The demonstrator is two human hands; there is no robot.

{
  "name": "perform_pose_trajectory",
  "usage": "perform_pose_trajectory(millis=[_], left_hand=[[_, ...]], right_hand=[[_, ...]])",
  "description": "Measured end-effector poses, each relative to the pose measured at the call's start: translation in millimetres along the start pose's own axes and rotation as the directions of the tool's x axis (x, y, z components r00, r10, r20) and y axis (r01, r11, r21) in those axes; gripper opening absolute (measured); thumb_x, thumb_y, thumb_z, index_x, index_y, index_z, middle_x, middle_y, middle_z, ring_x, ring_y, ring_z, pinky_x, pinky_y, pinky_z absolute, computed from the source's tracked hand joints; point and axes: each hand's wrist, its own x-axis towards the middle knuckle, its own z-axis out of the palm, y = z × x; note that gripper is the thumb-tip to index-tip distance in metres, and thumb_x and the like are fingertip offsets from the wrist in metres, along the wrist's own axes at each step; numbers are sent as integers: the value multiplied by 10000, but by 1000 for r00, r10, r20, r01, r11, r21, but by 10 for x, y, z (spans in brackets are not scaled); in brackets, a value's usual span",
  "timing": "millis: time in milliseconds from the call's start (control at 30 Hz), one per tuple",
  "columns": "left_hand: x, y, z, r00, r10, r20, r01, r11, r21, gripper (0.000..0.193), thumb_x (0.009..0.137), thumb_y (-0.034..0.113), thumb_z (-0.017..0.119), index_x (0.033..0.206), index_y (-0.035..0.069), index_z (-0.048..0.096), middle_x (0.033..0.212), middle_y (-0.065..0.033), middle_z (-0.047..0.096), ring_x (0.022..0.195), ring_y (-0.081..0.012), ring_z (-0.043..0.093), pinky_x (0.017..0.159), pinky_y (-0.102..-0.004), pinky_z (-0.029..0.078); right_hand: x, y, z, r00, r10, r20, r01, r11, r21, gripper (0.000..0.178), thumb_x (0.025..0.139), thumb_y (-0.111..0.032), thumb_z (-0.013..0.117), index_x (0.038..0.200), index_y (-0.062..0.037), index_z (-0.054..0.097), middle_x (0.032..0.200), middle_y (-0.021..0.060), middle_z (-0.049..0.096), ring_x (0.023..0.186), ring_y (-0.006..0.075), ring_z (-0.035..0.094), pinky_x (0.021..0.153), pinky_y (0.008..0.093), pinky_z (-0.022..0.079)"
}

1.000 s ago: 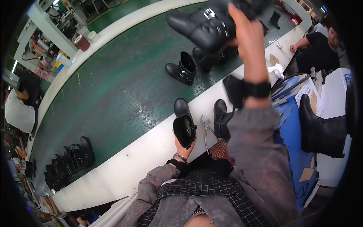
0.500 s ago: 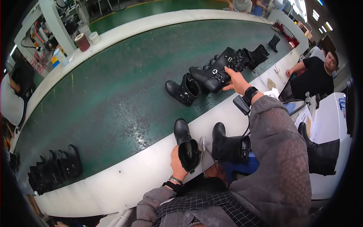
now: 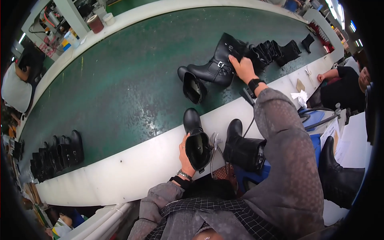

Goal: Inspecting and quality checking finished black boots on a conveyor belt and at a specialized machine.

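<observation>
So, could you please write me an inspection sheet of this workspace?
Surface: green surface with shiny patches, bordered by white edging.
Job's things: black boot in left hand, buckled boot in right hand.
Clutter: pliers beside the black boot; flat tan piece on the edging.
Hands: both closed on their boots.
Cables: thin dark cable beside the right sleeve.
Surroundings: row of boots at left; person in black top at right.

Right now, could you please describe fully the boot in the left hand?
The boot is black and shiny like leather, with a rounded toe. Its shaft opening faces the camera, showing a dark interior with a small pale spot. The toe points toward the picture's top. The left hand holds its left side over the white ledge; whether it rests there is unclear, and its sole is hidden.
</observation>
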Motion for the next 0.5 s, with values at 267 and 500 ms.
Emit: perform_pose_trajectory(millis=[267,500], left_hand=[[-9,358,-43,961,-199,191,257,901,-350,713,730,249,707,1317,-8,395,1267,-228,468,1127,-374,478,931,-408,424],[179,483,-214,940,-24,339,146,930,-337,824,688,240,735,1362,18,316,1319,-257,389,1165,-416,426,934,-429,424]], right_hand=[[697,-108,-695,980,-165,-109,129,952,-276,639,809,-548,536,729,76,648,746,299,606,784,446,609,718,467,486],[923,-702,-2066,803,-530,-272,354,792,-498,527,777,-416,602,696,105,604,605,246,590,589,325,635,548,400,470]])
